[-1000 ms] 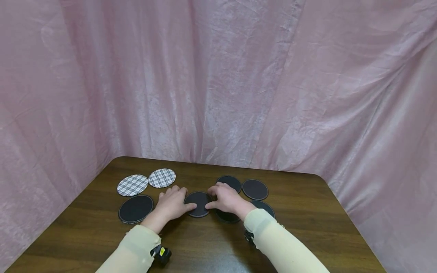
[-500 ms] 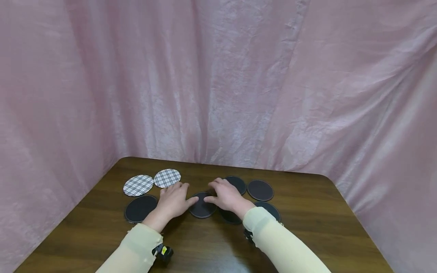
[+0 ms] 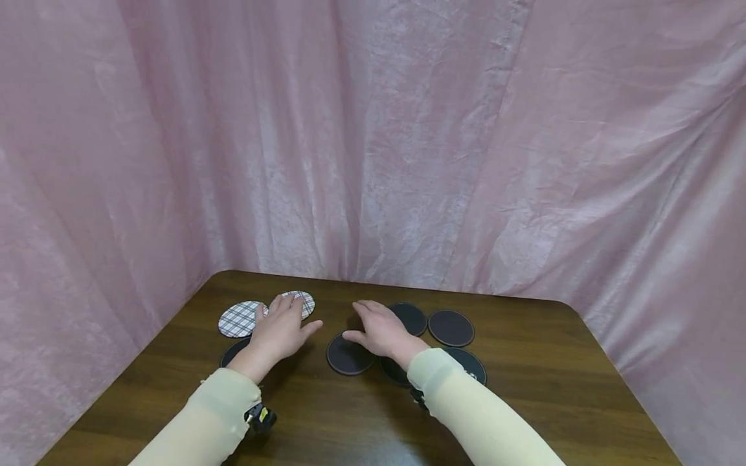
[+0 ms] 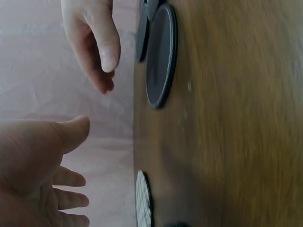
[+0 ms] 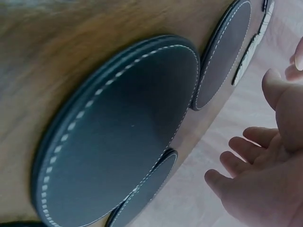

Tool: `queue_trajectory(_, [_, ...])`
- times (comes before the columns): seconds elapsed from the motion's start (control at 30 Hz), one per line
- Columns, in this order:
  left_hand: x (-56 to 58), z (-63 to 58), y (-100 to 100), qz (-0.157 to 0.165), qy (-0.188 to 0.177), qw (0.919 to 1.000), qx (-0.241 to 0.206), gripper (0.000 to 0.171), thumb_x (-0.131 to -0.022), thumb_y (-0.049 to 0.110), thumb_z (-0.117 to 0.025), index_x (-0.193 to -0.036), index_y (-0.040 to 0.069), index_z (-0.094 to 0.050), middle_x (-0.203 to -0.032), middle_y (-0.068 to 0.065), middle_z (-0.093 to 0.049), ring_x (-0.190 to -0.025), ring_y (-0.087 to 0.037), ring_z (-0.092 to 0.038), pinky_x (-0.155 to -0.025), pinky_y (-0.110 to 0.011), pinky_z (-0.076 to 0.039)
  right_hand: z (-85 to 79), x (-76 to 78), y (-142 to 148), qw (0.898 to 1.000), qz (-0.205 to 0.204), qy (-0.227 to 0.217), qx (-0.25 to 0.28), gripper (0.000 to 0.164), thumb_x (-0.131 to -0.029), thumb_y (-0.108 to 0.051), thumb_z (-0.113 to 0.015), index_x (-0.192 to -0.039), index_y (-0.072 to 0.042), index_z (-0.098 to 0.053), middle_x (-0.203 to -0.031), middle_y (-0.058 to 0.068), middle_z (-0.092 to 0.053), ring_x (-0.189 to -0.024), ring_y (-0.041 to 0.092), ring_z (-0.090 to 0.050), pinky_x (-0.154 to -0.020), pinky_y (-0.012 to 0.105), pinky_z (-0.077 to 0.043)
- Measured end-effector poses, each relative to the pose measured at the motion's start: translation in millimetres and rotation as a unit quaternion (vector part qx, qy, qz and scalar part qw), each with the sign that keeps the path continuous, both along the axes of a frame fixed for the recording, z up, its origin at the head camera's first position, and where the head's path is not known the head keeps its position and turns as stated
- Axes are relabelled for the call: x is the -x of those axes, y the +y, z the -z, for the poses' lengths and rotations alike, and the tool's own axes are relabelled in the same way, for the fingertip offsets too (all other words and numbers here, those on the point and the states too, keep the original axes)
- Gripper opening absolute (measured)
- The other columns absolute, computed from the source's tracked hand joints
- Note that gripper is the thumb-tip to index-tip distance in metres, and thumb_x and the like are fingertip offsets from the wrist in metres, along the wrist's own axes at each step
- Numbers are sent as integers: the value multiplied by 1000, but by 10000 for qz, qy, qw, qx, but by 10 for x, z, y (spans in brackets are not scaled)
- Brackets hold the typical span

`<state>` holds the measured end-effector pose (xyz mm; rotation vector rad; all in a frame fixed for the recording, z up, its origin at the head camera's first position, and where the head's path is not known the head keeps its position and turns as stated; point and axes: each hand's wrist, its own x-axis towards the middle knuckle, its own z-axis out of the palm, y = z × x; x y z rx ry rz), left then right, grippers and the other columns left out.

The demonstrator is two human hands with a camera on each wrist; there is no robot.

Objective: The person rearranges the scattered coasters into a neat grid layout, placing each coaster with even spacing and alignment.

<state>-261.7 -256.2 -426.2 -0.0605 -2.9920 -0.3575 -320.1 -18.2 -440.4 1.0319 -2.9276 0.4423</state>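
My left hand [image 3: 275,333] is spread, reaching over two round plaid coasters, the left one [image 3: 237,320] and the right one [image 3: 307,304]. A black coaster [image 3: 234,350] shows partly under that wrist. In the left wrist view the left hand's fingers [image 4: 71,198] hold nothing and sit above the wood. My right hand [image 3: 379,329] hovers with relaxed fingers over the right side of a dark coaster [image 3: 346,357] in the middle. White stitching edges the large dark coaster [image 5: 123,127] beneath it in the right wrist view. Nothing is in its palm.
More dark coasters lie right of centre: one behind the right hand [image 3: 412,318], one farther right [image 3: 451,328], one near the right sleeve [image 3: 472,366] and one partly hidden under the wrist [image 3: 393,371]. The brown wooden table [image 3: 553,388] ends at a pink curtain [image 3: 408,162].
Both hands have left the middle coaster, which stays on the table. The left hand has moved left and away over the plaid coasters; the right hand has lifted slightly. The head view has shifted a little.
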Motion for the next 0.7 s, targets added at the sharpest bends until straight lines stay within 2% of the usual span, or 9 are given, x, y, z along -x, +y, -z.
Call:
queue_trajectory(0.3, [93,14,-248,-271,12,9996,-60,83,-112,57,-59,-163,-6,-44,-171,-34,-36,-160,-56,-26,-122,-82,-10,28,11,-140,10000,0,4,-34,79,-110,-50,-66,-167,0,-42,-171,20,-44,-160,37,-38,-129,49,-31])
queue_trajectory(0.57, [170,132,-443,-409,-106,9990,-155,82,-112,53,-59,-164,-9,-41,-170,-36,-35,-160,-58,-23,-121,-83,-7,74,34,-275,9996,72,-7,-287,80,-111,-55,-63,-168,-3,-42,-172,17,-43,-161,35,-38,-129,50,-32])
queue_trajectory(0.7, [236,180,-514,-400,-80,9991,-78,82,-112,52,-60,-162,-10,-42,-168,-36,-38,-158,-59,-26,-121,-83,-10,50,38,-357,9993,129,-78,-346,80,-111,-56,-61,-168,-3,-42,-173,17,-42,-162,35,-37,-129,49,-31])
